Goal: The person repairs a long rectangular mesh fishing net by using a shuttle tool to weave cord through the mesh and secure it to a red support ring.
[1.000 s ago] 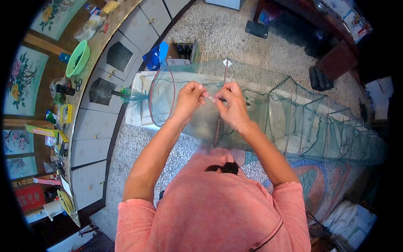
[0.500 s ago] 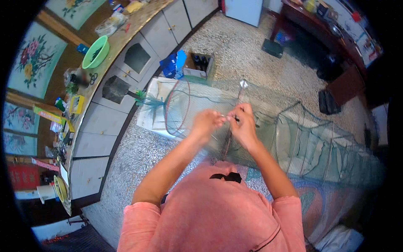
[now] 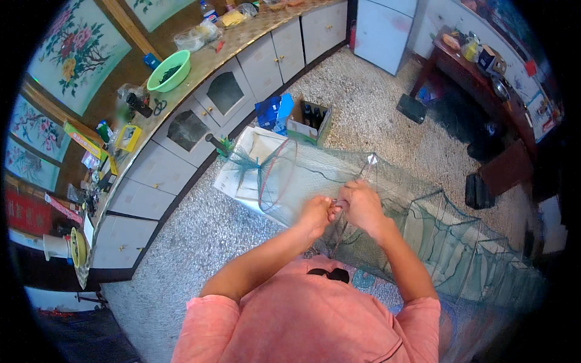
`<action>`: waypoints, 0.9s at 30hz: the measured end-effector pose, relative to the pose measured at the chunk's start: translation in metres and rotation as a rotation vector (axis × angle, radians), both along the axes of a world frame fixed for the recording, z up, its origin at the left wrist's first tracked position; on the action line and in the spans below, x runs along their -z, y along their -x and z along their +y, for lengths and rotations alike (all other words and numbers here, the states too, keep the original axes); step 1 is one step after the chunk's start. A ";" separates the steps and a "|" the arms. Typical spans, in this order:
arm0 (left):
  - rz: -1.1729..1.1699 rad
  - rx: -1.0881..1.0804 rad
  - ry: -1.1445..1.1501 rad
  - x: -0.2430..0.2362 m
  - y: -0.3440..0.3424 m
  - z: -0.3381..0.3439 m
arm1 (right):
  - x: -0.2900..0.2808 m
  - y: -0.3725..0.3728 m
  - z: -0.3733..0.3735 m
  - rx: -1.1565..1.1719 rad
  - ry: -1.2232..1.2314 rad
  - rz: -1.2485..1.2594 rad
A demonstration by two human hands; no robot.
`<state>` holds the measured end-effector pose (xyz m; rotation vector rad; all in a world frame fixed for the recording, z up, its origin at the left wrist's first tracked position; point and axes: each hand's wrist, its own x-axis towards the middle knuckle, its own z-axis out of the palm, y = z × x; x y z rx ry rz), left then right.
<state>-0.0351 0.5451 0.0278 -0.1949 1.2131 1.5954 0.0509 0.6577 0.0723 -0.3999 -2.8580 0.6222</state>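
Observation:
A long green mesh trap (image 3: 448, 236) with framed sections lies across white panels (image 3: 233, 184) below me. Its narrow end has a red hoop (image 3: 261, 195) and a gathered green tuft. A thin rod (image 3: 368, 166) with a white piece at its tip crosses the mesh. Over it, my left hand (image 3: 316, 215) is closed, its fingertips at a small object (image 3: 339, 202) too small to name. My right hand (image 3: 363, 206) is closed at the same object, close beside the left; what its curled fingers grip is largely hidden.
A curved counter (image 3: 212, 51) along the left bears a green basin (image 3: 170, 68) and clutter. A carton of bottles (image 3: 302, 128) stands by blue cardboard (image 3: 272, 112). A fridge (image 3: 384, 30), a dark wooden table (image 3: 454, 66) and dark bags (image 3: 478, 190) are beyond.
The view has shifted, so the room and hands sit lower in the picture. My hands remain together at the small object; my right fingers are now more curled over it.

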 end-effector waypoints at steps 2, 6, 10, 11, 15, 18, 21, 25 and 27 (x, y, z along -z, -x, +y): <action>-0.037 -0.037 -0.029 0.011 -0.006 0.000 | -0.009 0.009 -0.003 -0.042 0.021 -0.020; 0.066 0.041 -0.099 0.038 -0.013 0.005 | 0.009 0.019 -0.003 -0.019 0.055 0.037; -0.187 -0.197 -0.223 0.002 -0.028 0.019 | -0.010 0.038 -0.025 -0.025 0.201 0.190; -0.115 -0.149 -0.264 0.008 -0.026 0.017 | -0.023 0.052 -0.038 -0.034 0.277 0.267; 0.303 -0.001 -0.302 0.046 -0.017 0.012 | -0.069 0.070 -0.032 0.027 0.321 0.474; 1.045 0.032 -0.056 0.001 -0.029 0.023 | -0.130 0.038 0.004 0.019 0.716 0.798; 1.242 0.333 -0.109 -0.015 -0.035 0.018 | -0.192 -0.012 0.033 -0.027 0.686 1.079; 0.889 0.456 -0.052 -0.006 -0.006 0.021 | -0.164 -0.040 0.049 0.003 0.634 1.065; 0.706 0.381 -0.077 -0.022 0.007 0.027 | -0.147 -0.046 0.049 0.076 0.573 0.937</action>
